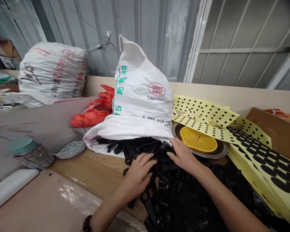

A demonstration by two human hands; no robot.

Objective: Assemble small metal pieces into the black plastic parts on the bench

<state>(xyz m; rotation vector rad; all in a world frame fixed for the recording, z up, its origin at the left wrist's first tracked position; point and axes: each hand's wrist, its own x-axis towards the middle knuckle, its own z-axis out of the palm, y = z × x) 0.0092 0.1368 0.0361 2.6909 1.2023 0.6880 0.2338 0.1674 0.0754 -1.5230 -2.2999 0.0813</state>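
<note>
A white woven sack [142, 96] with green and red print stands at the middle, its mouth facing me. Black plastic parts with ringed ends [148, 206] spill from it onto the wooden table. My left hand [139, 174] rests over these parts before the opening, fingers spread and touching them. At the right edge of the sack's mouth is my right hand [186, 156], its thumb apart from the fingers and its fingertips against the sack's rim and the black parts. Some parts inside the sack are hidden by its fabric.
A yellow strainer [200, 140] sits in a metal bowl [223, 153] on the right, beside yellow sheets of black dots [251, 145]. Left are red plastic bags [90, 117], a teal-lidded jar [33, 156] and a white roll [12, 190]. Another full sack [54, 71] stands behind.
</note>
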